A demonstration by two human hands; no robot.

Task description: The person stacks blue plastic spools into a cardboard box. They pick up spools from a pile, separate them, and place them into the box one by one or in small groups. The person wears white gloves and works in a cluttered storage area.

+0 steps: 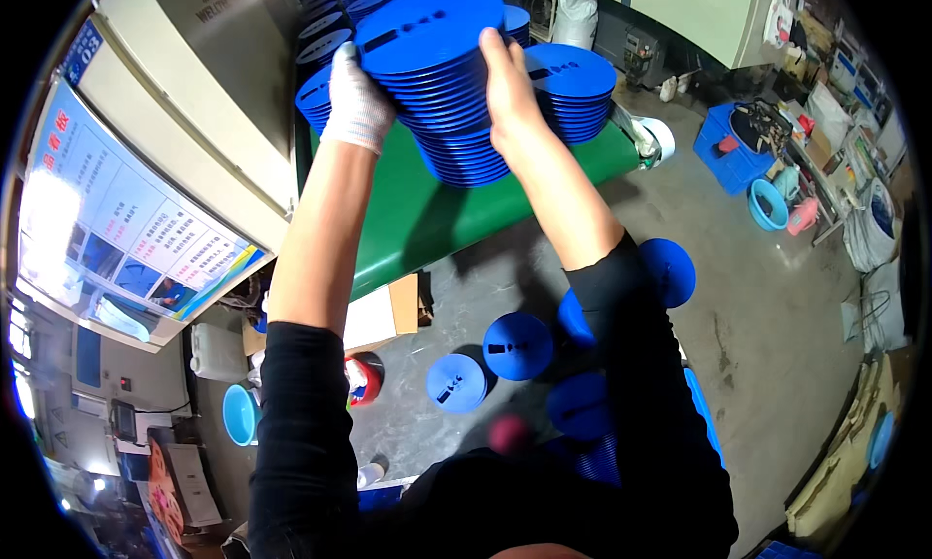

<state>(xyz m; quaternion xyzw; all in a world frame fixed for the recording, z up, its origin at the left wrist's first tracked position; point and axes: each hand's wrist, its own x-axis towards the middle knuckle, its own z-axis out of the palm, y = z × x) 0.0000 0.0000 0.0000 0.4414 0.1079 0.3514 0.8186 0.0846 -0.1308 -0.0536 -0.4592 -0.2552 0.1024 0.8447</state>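
Blue discs (432, 88) in a tall stack are over the green surface (413, 234), held between two hands. The left hand (359, 102), in a pale glove, grips one side, and the bare right hand (509, 85) grips the other. I cannot tell if the bottom touches the surface. Another blue stack (575, 93) stands just to the right.

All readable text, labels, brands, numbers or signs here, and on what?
Wording isn't copied here; locations only:
Beige machine housing: dark lettering.
Blue sign, upper left: white number.
Pale blue poster: red heading; smaller lines too small or blurred to read reliably.
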